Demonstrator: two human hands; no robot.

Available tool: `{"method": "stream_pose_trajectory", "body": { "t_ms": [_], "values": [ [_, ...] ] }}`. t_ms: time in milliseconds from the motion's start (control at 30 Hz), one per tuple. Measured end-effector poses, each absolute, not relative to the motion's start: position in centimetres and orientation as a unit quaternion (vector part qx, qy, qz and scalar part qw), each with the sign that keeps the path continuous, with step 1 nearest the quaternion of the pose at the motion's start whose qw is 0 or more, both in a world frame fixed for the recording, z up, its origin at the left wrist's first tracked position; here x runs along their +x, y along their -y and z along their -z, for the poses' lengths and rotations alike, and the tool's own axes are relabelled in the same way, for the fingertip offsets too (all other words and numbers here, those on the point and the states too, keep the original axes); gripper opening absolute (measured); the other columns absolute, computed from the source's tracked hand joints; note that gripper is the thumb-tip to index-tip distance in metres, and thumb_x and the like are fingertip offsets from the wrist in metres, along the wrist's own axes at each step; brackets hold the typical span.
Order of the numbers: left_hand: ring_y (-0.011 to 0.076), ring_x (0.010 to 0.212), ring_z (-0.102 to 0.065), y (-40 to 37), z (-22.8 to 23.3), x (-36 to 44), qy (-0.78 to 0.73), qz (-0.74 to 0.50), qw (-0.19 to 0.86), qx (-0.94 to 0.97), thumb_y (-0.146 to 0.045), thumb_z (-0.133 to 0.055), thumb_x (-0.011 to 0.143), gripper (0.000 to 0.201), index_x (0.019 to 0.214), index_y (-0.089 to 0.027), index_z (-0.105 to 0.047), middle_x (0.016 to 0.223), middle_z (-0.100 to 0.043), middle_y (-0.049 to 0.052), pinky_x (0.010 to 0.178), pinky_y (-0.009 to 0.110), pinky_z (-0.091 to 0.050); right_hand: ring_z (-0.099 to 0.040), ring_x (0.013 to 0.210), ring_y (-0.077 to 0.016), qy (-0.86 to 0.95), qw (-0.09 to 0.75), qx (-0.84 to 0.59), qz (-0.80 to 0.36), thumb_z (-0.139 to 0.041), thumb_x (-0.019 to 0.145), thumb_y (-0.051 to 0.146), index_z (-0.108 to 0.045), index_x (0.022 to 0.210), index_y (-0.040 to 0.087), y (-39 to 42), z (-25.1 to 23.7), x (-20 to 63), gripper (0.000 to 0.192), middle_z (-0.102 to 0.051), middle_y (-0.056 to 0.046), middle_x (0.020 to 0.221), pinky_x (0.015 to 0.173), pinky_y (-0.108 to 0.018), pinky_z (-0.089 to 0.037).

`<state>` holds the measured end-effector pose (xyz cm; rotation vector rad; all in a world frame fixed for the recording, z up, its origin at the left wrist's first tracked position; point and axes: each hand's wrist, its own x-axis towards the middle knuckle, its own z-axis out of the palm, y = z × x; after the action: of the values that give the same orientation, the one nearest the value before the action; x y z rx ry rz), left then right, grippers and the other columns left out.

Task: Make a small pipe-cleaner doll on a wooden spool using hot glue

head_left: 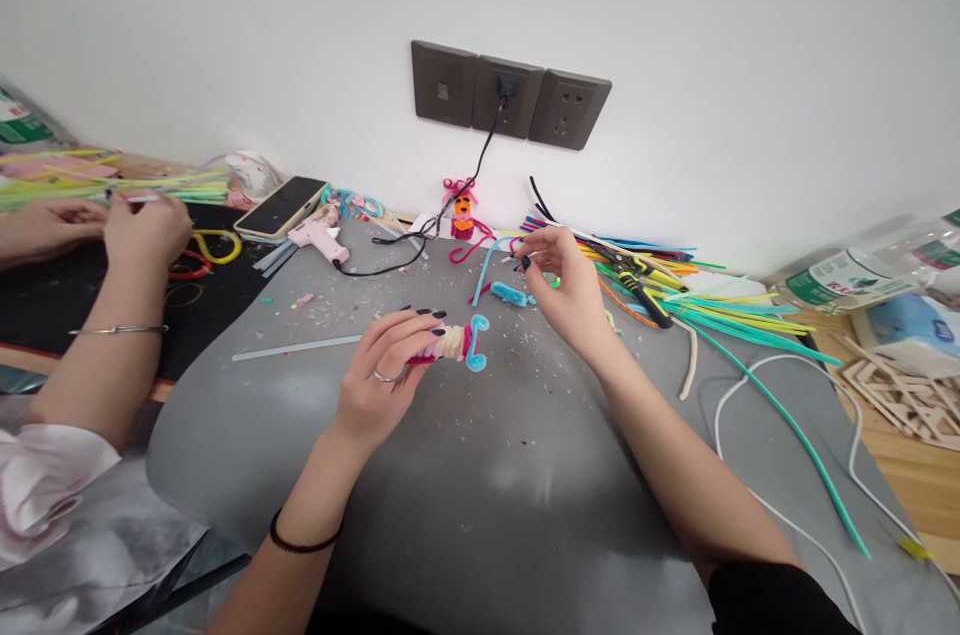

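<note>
My left hand (386, 370) is closed around a small pipe-cleaner figure (451, 343) with pink and cream wrapping and light-blue curls at its right end. A long translucent glue stick (296, 348) lies at the left, its right end behind my left fingers. My right hand (561, 290) is raised over the mat, thumb and fingertips pinched together. What the pinch holds, if anything, is too small to make out. Close by its fingertips are a bent light-blue pipe cleaner (486, 267) and a fuzzy blue piece (509, 294).
An orange and crimson figure (463, 215) stands by the wall. A pink glue gun (319, 237) and phone (281, 207) lie left. Pliers (641, 290) rest among pipe cleaners (735, 315) at right, beside a white cable (718, 415). A co-worker's hands (146, 235) work at far left.
</note>
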<state>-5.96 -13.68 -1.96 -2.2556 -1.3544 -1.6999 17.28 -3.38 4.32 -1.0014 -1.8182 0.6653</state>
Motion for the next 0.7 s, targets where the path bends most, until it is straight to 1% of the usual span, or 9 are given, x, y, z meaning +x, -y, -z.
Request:
{"method": "stream_pose_trajectory", "body": {
  "t_ms": [133,233,300,367,467,533,633,700],
  "values": [
    [0.0246,0.107,-0.075,13.7,1.9,-6.0,0.411,0.553,0.019,-0.725,-0.014,-0.07,0.092,0.024,0.109,-0.03,-0.069,0.112,-0.081,0.004,0.098,0.045,-0.061,-0.067,0.084,-0.0163,0.743,0.448,-0.416,-0.272,-0.053,0.082,0.009,-0.055,0.106,0.023,2.9,-4.4,17.7,0.029,-0.073,-0.006,0.103,0.08,-0.034,-0.055],
    [0.0254,0.106,-0.075,13.7,1.8,-5.9,0.431,0.554,-0.003,-0.712,-0.018,-0.072,0.092,0.018,0.105,-0.03,-0.07,0.109,-0.082,0.004,0.097,0.046,-0.061,-0.068,0.085,-0.0167,0.75,0.436,-0.428,-0.252,-0.053,0.082,0.009,-0.057,0.107,0.022,2.2,-4.6,18.6,0.029,-0.074,-0.006,0.103,0.079,-0.033,-0.055],
    [0.0261,0.106,-0.075,13.7,1.8,-5.9,0.454,0.556,-0.023,-0.695,-0.023,-0.073,0.091,0.012,0.101,-0.029,-0.071,0.107,-0.082,0.005,0.097,0.047,-0.061,-0.068,0.084,-0.0176,0.763,0.41,-0.445,-0.226,-0.054,0.084,0.009,-0.06,0.107,0.021,1.6,-4.6,19.5,0.027,-0.075,-0.006,0.101,0.079,-0.033,-0.054],
    [0.0262,0.106,-0.075,13.7,1.8,-5.9,0.467,0.562,-0.039,-0.682,-0.026,-0.074,0.091,0.011,0.1,-0.028,-0.071,0.106,-0.082,0.005,0.098,0.048,-0.06,-0.069,0.083,-0.0187,0.788,0.351,-0.465,-0.199,-0.055,0.085,0.008,-0.064,0.105,0.019,1.0,-4.5,20.6,0.025,-0.075,-0.006,0.098,0.078,-0.033,-0.053],
    [0.0259,0.107,-0.074,13.8,1.8,-5.9,0.465,0.565,-0.044,-0.68,-0.025,-0.075,0.09,0.012,0.101,-0.029,-0.07,0.107,-0.082,0.004,0.098,0.048,-0.059,-0.069,0.081,-0.0199,0.824,0.218,-0.49,-0.183,-0.056,0.085,0.004,-0.071,0.095,0.017,0.4,-4.2,21.7,0.022,-0.076,-0.007,0.091,0.078,-0.032,-0.051],
    [0.0257,0.108,-0.074,13.8,1.9,-5.9,0.456,0.564,-0.036,-0.687,-0.023,-0.074,0.091,0.015,0.103,-0.029,-0.07,0.109,-0.081,0.004,0.098,0.048,-0.058,-0.069,0.082,-0.0204,0.833,0.147,-0.503,-0.177,-0.056,0.085,0.001,-0.073,0.091,0.016,0.1,-4.1,22.1,0.024,-0.077,-0.008,0.09,0.079,-0.03,-0.049],
    [0.0254,0.109,-0.073,13.8,2.0,-5.9,0.443,0.563,-0.024,-0.697,-0.019,-0.073,0.091,0.021,0.108,-0.029,-0.069,0.113,-0.08,0.004,0.098,0.046,-0.057,-0.07,0.088,-0.0211,0.837,0.094,-0.516,-0.154,-0.056,0.087,0.0,-0.076,0.094,0.015,0.0,-3.9,22.1,0.026,-0.079,-0.01,0.097,0.08,-0.029,-0.048],
    [0.0253,0.11,-0.073,13.7,2.1,-5.8,0.438,0.566,-0.018,-0.698,-0.017,-0.074,0.091,0.024,0.11,-0.03,-0.068,0.114,-0.079,0.004,0.098,0.046,-0.057,-0.07,0.09,-0.022,0.844,0.063,-0.513,-0.141,-0.058,0.087,0.002,-0.077,0.098,0.015,0.0,-3.7,21.9,0.025,-0.078,-0.01,0.099,0.08,-0.029,-0.047]
  ]
}}
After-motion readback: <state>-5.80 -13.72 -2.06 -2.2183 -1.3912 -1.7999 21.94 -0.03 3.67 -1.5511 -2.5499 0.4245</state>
